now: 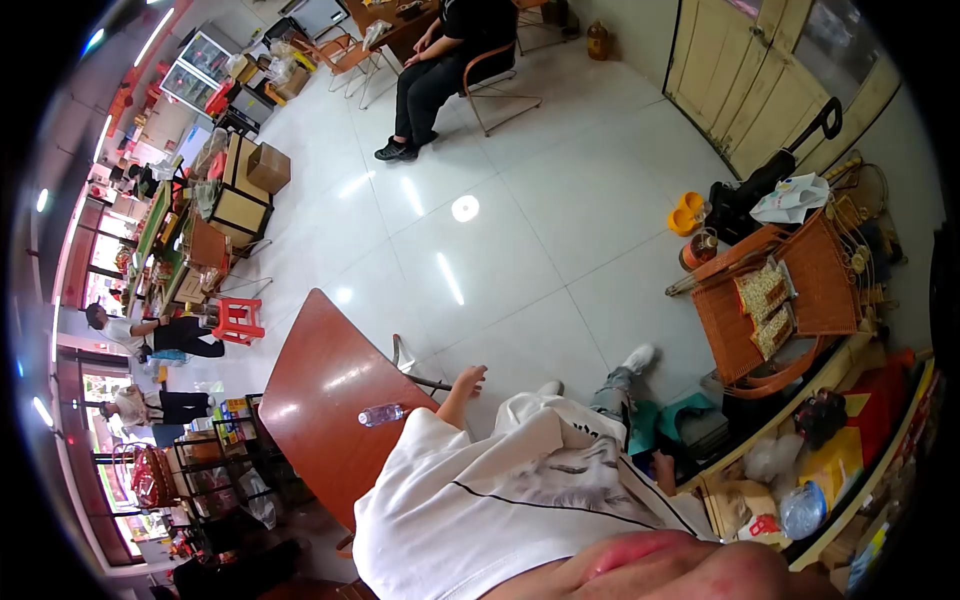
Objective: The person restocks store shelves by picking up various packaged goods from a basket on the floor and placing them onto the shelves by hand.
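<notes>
My left hand (470,380) reaches out past the white sleeve, beside the corner of the reddish-brown table (335,400). Its fingers are slightly apart and nothing shows in them. A clear plastic bottle (381,415) lies on its side on the table, close to my left arm. On the other side of my white shirt, part of my right hand (663,470) shows low down, near a teal bag (693,420) and the shelf edge. Its fingers are too hidden and small to make out, and so is anything in them.
A rattan chair (720,325) holds packets of nuts or seeds (765,310). Cluttered shelves (790,480) stand at the lower right. A seated person (430,90) is ahead; two more people are at the left, near a red stool (238,320). A black-handled case (750,200) stands by the doors.
</notes>
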### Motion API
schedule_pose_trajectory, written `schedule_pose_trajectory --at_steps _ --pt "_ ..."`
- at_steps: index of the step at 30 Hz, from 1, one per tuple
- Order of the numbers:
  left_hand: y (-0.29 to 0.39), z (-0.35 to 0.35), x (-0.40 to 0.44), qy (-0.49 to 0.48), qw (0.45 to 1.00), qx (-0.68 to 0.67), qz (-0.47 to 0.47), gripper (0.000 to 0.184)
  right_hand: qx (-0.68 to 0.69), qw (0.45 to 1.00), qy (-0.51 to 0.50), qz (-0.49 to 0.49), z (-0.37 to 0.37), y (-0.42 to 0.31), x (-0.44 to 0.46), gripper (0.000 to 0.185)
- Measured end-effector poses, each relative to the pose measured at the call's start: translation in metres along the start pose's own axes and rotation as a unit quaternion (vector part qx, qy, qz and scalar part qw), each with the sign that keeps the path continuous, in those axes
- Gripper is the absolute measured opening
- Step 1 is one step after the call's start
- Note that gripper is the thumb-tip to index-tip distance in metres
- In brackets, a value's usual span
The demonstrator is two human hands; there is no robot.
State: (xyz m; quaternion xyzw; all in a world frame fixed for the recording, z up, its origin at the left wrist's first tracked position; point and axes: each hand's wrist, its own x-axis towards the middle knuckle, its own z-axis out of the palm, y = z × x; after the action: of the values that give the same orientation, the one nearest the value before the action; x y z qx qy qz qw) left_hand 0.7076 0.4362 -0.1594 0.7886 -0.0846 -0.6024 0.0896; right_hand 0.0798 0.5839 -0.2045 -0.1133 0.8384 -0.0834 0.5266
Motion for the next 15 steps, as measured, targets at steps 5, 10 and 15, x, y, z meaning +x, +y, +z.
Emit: schedule_pose_trajectory --at_steps 5,10,15 --pt "0.112 0.143 0.008 -0.025 0.986 0.132 0.097 0.049 0.199 0.978 -0.056 -0.005 -0.049 -0.071 0.060 0.025" --pt "0.217 0.322 -0.005 -0.139 0.917 0.297 0.228 0.043 0.145 0.975 -0.149 -0.078 -0.110 -0.188 0.165 0.044" --pt "0.328 0.505 -0.052 -0.217 0.828 0.383 0.347 0.040 0.356 0.918 -0.060 -0.167 -0.189 -0.297 0.167 0.034"
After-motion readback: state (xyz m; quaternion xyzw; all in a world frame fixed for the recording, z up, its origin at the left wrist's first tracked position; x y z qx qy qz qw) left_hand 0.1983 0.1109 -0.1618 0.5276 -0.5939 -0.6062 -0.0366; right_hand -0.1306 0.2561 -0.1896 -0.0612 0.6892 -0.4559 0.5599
